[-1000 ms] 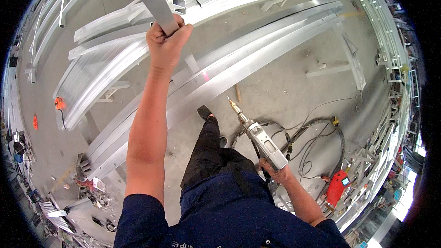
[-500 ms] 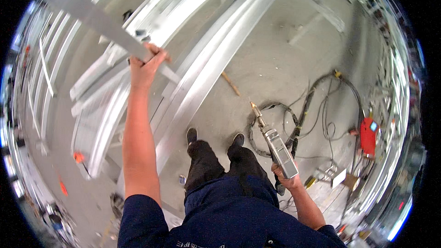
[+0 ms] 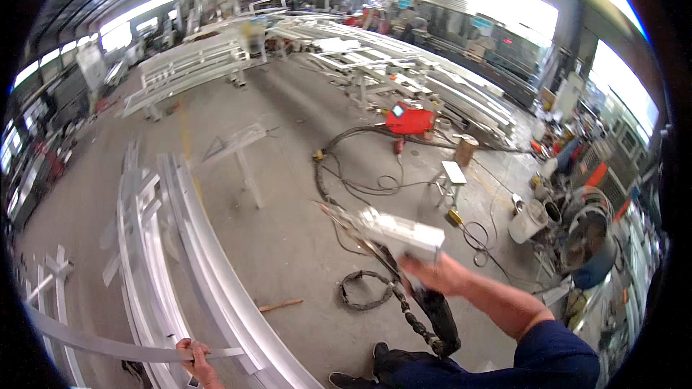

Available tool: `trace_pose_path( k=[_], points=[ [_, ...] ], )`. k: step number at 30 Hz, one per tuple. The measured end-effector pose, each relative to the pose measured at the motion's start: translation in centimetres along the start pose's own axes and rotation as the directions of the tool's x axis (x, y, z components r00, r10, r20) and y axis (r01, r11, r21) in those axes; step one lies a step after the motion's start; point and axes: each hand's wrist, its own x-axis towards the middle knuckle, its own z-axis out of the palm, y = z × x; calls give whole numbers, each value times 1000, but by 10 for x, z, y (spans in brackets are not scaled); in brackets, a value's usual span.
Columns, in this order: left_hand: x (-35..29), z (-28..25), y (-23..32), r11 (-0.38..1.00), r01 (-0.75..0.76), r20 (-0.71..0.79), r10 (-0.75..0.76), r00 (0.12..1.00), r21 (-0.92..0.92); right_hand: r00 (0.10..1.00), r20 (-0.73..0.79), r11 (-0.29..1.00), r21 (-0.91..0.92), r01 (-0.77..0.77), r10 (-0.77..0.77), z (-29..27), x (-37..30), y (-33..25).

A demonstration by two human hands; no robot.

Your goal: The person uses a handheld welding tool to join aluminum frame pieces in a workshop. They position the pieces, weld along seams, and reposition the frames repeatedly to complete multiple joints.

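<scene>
gripping the flat bar (image 3: 115,347) in the left hand (image 3: 196,361) at the lower left, with fingers wrapped around it near its right end
holding the bar across the long beams (image 3: 216,274) on the floor; cannot tell whether touching them
clasping the torch (image 3: 400,232) in the right hand (image 3: 436,274), with the palm around its rear part and the nose aimed to the upper left, well apart from the bar; too blurred to place the fingers one by one
trailing the hose (image 3: 415,324) down from the torch to a loop on the floor, near the shoes (image 3: 351,380)
could catch a foot in that loop when stepping, and so jerk the torch
could pull the hose taut by turning too far, perhaps dragging at the red machine (image 3: 412,119) beyond
might let the bar's long outer part dip or swing, from holding it one-handed so near the other end, and scrape or knock the beams
might slip by treading on the stick (image 3: 281,305) beside the beams
might strike the torch's nose against the bar by bringing both hands together carelessly
</scene>
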Motion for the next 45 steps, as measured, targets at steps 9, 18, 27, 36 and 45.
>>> trace_pose_path(
  k=[9, 18, 27, 36, 45],
  points=[
    [10, -39, -17, 984, -5, -28, 10, 1000, 178, 963, 197, 603, 751, -268, 182, 117, 59, 47],
    [4, -24, -10, 997, -74, 62, 74, 995, -3, 862, 291, 787, 360, -501, 416, 285, -57, 237],
    [7, 9, 9, 999, -37, -40, 36, 999, -23, 892, 301, 835, 341, -432, 338, 267, -59, 230],
    [8, 12, 5, 994, -90, 21, 89, 996, 57, 906, 380, 729, 564, -388, 188, 268, -33, 110],
    [8, 13, 8, 986, -128, -116, 140, 983, 106, 794, 362, 634, 478, -608, 489, 305, -52, 162]
  ],
)
